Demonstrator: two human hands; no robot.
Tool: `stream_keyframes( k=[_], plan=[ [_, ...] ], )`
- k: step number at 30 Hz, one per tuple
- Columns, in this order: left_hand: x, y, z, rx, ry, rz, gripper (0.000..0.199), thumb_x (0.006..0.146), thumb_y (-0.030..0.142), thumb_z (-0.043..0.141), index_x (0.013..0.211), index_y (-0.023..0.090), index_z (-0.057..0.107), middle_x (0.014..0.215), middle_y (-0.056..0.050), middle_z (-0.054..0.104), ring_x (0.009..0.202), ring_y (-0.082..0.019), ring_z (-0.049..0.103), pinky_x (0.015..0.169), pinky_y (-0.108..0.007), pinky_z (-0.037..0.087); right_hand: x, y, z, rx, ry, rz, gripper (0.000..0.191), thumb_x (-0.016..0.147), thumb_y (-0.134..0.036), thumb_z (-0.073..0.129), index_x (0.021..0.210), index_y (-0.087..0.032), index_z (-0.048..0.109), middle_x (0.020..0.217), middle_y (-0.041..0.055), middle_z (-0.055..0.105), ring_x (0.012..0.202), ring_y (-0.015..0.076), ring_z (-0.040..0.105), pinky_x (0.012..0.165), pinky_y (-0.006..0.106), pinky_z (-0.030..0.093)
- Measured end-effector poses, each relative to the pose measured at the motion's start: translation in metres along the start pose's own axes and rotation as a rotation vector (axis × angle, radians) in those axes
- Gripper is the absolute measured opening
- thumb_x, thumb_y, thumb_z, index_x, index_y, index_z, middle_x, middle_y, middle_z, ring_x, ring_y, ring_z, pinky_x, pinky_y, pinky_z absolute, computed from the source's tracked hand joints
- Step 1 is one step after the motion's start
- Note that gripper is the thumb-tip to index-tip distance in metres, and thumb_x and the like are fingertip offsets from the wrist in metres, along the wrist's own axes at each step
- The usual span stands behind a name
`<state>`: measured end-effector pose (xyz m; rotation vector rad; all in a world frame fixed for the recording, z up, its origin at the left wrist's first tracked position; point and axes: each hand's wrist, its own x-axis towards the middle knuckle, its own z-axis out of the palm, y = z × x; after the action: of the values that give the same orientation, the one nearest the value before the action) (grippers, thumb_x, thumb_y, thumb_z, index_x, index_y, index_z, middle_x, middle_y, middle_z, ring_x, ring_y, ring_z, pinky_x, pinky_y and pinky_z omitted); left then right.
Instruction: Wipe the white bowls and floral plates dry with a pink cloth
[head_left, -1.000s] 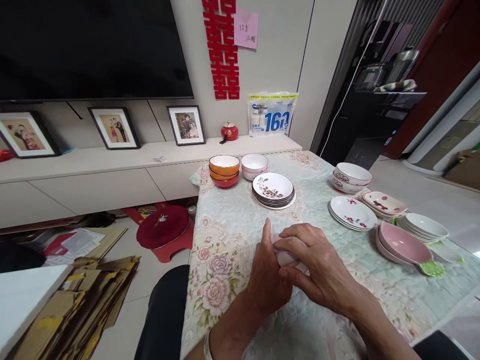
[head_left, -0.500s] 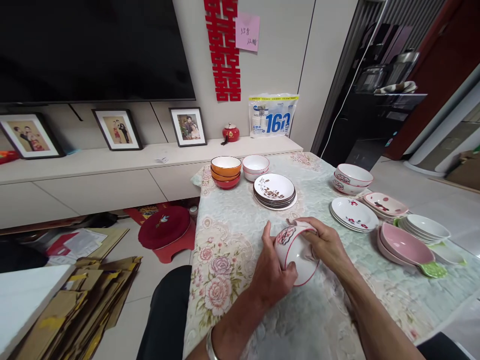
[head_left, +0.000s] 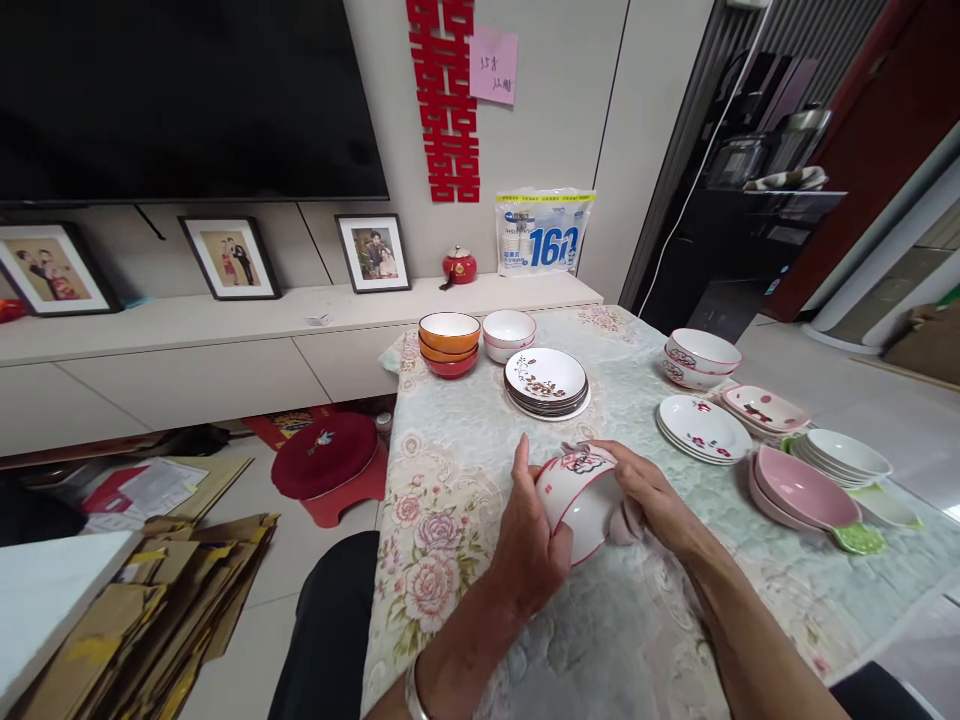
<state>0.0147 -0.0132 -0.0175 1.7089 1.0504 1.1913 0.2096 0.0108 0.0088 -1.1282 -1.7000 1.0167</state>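
Bowl (head_left: 589,505) tilted between hands (head_left: 525,545), left thumb over its rim.

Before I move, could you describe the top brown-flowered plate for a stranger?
On the flowered tablecloth, find the plate stack nearest the orange bowls. Its top plate is white with brown flowers; the top plate farther right has red ones.

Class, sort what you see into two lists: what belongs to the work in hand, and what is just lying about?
Work in hand:
left hand, gripping bowl
right hand, with cloth against it
matching bowls, probably
plates, probably

Seemingly just lying about:
cardboard
stool
photos
bag
red jar
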Motion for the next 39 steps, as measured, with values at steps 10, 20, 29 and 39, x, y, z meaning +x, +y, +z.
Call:
stream_keyframes(
  k=[10,20,29,39],
  plan=[
    [-0.006,0.001,0.006,0.116,-0.045,0.15,0.094,0.082,0.03,0.052,0.152,0.013,-0.009,0.147,-0.022,0.038,0.129,-0.035,0.046,0.107,-0.056,0.034,-0.014,-0.057,0.049,-0.703,0.2,-0.543,0.016,0.092,-0.021,0.053,0.096,-0.022,0.068,0.099,0.0063,0.068,0.098,0.0229,0.058,0.088,0.042,0.039],
    [-0.006,0.009,0.004,0.057,-0.038,0.057,0.112,0.067,0.018,0.06,0.151,0.012,-0.013,0.132,-0.02,0.05,0.12,-0.037,0.052,0.101,-0.053,0.04,-0.007,-0.044,0.035,-0.528,0.311,-0.315,0.021,0.093,-0.028,0.047,0.094,-0.022,0.067,0.093,0.0071,0.069,0.091,0.023,0.061,0.082,0.038,0.043],
    [-0.005,0.007,0.002,0.081,-0.023,0.105,0.106,0.064,0.013,0.054,0.151,0.007,-0.006,0.131,-0.02,0.049,0.118,-0.034,0.051,0.103,-0.05,0.036,0.002,-0.015,0.015,0.082,0.273,0.218,0.034,0.09,-0.047,0.047,0.086,-0.019,0.067,0.076,0.0047,0.069,0.072,0.0219,0.063,0.065,0.032,0.048],
    [-0.007,0.005,0.002,0.127,-0.042,0.116,0.101,0.079,0.029,0.056,0.15,0.006,-0.013,0.138,-0.024,0.045,0.116,-0.035,0.053,0.101,-0.051,0.038,-0.01,-0.056,0.043,-0.638,0.22,-0.468,0.019,0.091,-0.022,0.049,0.092,-0.023,0.068,0.093,0.0064,0.07,0.092,0.0225,0.061,0.086,0.04,0.043]
  ],
)
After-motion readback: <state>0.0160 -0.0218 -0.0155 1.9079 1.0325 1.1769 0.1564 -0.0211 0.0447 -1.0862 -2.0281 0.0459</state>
